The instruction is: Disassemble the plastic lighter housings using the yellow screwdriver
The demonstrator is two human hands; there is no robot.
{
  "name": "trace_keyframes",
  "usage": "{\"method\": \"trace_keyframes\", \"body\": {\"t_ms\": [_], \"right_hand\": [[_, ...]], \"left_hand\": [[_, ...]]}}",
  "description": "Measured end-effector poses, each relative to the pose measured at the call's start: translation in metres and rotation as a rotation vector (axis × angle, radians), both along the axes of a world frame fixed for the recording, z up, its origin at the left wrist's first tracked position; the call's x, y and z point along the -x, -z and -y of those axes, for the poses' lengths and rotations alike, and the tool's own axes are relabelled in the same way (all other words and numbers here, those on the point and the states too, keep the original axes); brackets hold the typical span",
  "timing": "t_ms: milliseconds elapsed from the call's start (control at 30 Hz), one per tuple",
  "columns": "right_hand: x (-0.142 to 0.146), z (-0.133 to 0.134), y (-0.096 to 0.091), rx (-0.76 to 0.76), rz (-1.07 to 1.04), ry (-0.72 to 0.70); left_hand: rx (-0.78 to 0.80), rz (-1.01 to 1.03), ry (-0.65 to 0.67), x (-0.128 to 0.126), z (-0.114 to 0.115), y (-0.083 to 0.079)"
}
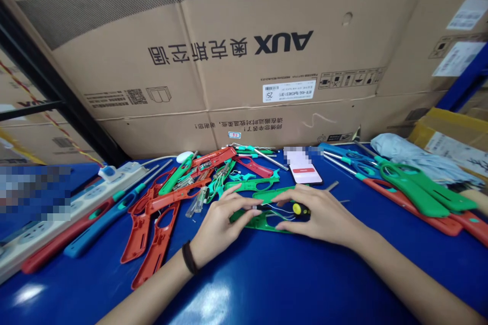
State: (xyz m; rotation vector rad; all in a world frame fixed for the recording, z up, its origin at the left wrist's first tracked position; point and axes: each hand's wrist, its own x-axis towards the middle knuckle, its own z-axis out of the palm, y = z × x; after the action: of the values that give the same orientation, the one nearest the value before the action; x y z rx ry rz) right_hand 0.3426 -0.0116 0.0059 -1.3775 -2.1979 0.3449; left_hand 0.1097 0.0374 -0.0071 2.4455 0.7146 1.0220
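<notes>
From my standing position, the left hand is pinching a small piece between thumb and fingertips, above the middle of the blue tabletop. The right hand is curling around a black-handled tool with a yellow end, its thumb and index fingertips standing apart. A thin white wire is running from the small piece toward the right hand (whether those fingers are pressing on it, I am not able to tell).

The governing relation: the lower green casing half is lying directly below the gap between the hands, slightly toward the near edge of the tabletop from the left pinch. Its long axis is running left to right, roughly parallel to the far edge. The left fingertips are sitting nearer to its left end; the right thumb is hanging over its right part. Contact between casing and fingers is remaining unclear from here.

A second green casing half is lying just beyond, toward the far edge. Red casing halves are resting left of the left hand, and a phone is lying near the far edge.
</notes>
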Motion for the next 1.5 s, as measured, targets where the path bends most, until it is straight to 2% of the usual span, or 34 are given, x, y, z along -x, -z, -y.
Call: {"method": "trace_keyframes", "body": {"t_ms": [200, 300, 467, 700, 833, 1067, 1267, 1500], "right_hand": [[0.011, -0.002, 0.009, -0.069, 0.036, 0.002], [0.010, -0.002, 0.009, -0.091, 0.014, -0.034], [0.008, -0.001, 0.007, -0.113, -0.004, -0.022], [0.017, 0.003, 0.006, -0.040, -0.059, 0.054], [0.022, 0.003, 0.009, -0.098, -0.118, 0.071], [0.028, 0.005, 0.010, -0.259, -0.109, 0.047], [0.025, 0.002, 0.011, -0.251, -0.050, -0.017], [0.021, 0.000, 0.012, -0.279, 0.030, -0.132]], "left_hand": [[0.160, 0.047, -0.019, -0.004, 0.003, 0.001], [0.184, 0.041, -0.023, -0.003, 0.000, 0.002], [0.120, 0.007, -0.026, 0.001, -0.003, 0.002], [-0.059, 0.044, -0.041, -0.002, 0.005, 0.001], [-0.106, 0.074, -0.029, -0.006, 0.010, 0.000], [-0.093, 0.071, -0.019, -0.007, 0.010, 0.001], [-0.115, 0.011, -0.013, -0.003, 0.006, 0.002], [-0.104, -0.054, 0.051, 0.001, -0.001, 0.001]]}}
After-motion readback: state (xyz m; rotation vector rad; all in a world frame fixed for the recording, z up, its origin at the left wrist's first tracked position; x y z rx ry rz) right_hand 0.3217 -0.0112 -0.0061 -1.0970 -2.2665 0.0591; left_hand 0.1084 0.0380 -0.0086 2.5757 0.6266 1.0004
